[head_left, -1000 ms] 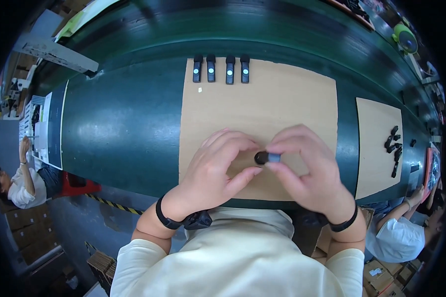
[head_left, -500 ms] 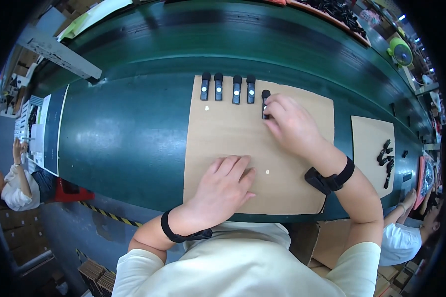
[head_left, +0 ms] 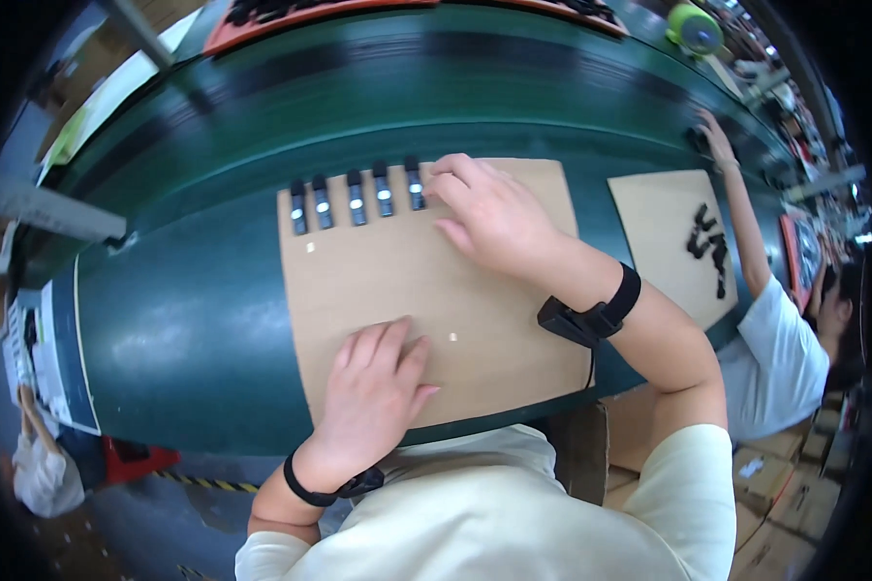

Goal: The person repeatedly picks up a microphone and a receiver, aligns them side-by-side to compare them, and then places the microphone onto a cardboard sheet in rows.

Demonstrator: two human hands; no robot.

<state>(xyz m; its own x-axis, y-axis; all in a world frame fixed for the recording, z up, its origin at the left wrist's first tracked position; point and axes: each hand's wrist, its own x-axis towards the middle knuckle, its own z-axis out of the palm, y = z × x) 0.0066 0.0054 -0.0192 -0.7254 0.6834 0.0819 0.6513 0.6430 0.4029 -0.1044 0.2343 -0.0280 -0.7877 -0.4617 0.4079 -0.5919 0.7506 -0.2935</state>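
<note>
The right hand (head_left: pixel 489 215) lay stretched forward over the far edge of a brown cardboard sheet (head_left: pixel 388 281), its fingers loosely spread and gripping nothing. Its fingertips rested just beside the nearest of five small black pieces (head_left: pixel 356 198), each with a pale spot at its middle, lined up side by side along that far edge. The piece closest to the fingertips (head_left: pixel 415 184) appeared to touch them or sit a hair apart; the picture did not settle which. The rest of the row ran off to the left of that hand.

The left hand (head_left: pixel 376 392) was pressed flat, palm down, on the near part of the same sheet, fingers open and empty, well apart from the row. A dark band circled each wrist, the right one carrying a small black clip.

The sheet lay on a dark green tabletop (head_left: pixel 184 320). Off to the right of the right hand sat a second cardboard sheet (head_left: pixel 664 247) bearing a loose cluster of black parts (head_left: pixel 709 247), and another person's arm (head_left: pixel 741 208) reached over the tabletop there.
</note>
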